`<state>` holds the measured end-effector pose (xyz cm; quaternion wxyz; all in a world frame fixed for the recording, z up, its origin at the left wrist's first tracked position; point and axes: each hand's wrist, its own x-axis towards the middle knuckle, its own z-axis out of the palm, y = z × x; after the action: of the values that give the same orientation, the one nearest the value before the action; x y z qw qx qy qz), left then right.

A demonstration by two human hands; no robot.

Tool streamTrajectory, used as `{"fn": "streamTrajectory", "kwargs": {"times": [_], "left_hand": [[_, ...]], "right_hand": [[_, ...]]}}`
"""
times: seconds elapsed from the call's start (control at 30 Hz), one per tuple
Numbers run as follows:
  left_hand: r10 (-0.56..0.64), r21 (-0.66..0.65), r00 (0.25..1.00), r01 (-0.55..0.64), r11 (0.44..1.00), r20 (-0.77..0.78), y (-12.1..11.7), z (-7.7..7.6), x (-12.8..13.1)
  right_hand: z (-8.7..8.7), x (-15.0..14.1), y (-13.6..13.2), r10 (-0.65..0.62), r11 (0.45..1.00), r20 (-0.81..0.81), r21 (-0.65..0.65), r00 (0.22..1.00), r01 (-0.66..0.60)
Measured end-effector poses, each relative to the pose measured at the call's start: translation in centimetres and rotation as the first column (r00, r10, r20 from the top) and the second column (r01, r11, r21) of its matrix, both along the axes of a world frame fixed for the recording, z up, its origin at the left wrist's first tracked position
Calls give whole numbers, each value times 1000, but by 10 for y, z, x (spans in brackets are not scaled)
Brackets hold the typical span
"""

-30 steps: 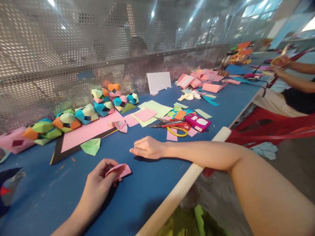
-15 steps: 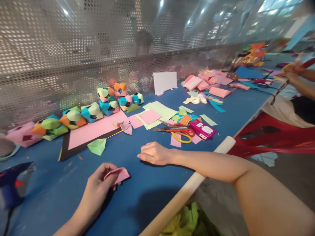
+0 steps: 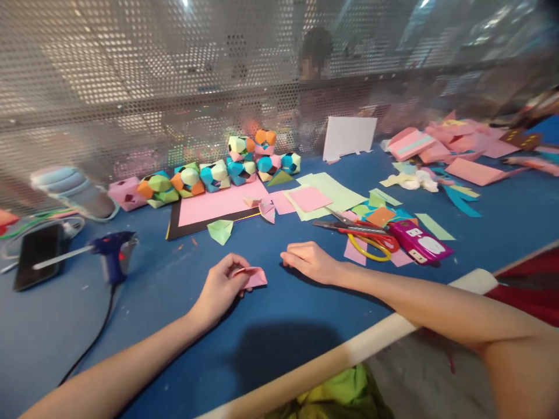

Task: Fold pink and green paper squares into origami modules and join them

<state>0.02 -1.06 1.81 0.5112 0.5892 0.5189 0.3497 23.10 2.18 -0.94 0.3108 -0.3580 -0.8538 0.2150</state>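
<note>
My left hand [image 3: 222,285] pinches a small folded piece of pink paper [image 3: 257,277] just above the blue table. Its thumb lies along the fold, and the fingertips behind are partly hidden. To the right, my right hand [image 3: 309,261] rests on the table as a loose fist, with nothing showing in it. A folded light-green paper piece [image 3: 220,231] lies beyond my left hand. Beyond my right hand are scissors with red and yellow handles [image 3: 371,247], beside a purple packet [image 3: 420,241]. Another folded pink piece [image 3: 267,212] sits by a large pink sheet [image 3: 218,203].
Several multicoloured folded-paper balls [image 3: 213,174] line the back by the perforated metal wall. At left are a blue glue gun [image 3: 114,253] with its cord, a phone [image 3: 40,256] and a grey-blue case [image 3: 72,187]. Pink scraps [image 3: 463,139] heap at right. A pale tube edges the table's front.
The view has swung left, bringing the phone, case and whole glue gun into sight, while the co-worker at right has left view. Both hands keep much the same pose.
</note>
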Motion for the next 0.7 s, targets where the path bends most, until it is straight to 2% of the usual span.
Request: {"fn": "streamTrajectory", "kwargs": {"times": [0.1, 0.2, 0.3, 0.33, 0.43, 0.57, 0.7], "left_hand": [[-59, 16, 998, 59, 998, -19, -2, -2, 1], [-77, 42, 997, 77, 996, -16, -2, -5, 0], [-95, 41, 996, 95, 995, -2, -1, -7, -3], [-99, 39, 995, 99, 994, 2, 0, -7, -3], [-96, 41, 995, 96, 995, 9, 1, -6, -5], [-65, 47, 998, 64, 997, 20, 4, -7, -7], [-66, 47, 997, 64, 997, 30, 7, -11, -9]], "right_hand": [[12, -20, 15, -27, 996, 46, -87, 999, 31], [21, -49, 44, 8, 999, 118, -42, 993, -3], [21, -80, 78, 34, 999, 118, 35, 992, -38], [20, -90, 89, 47, 999, 127, 21, 991, -50], [15, -112, 116, 141, 984, 114, -127, 984, -126], [10, -123, 133, 171, 950, 43, -271, 984, -153], [11, -115, 129, 112, 934, -9, -339, 994, -108]]}}
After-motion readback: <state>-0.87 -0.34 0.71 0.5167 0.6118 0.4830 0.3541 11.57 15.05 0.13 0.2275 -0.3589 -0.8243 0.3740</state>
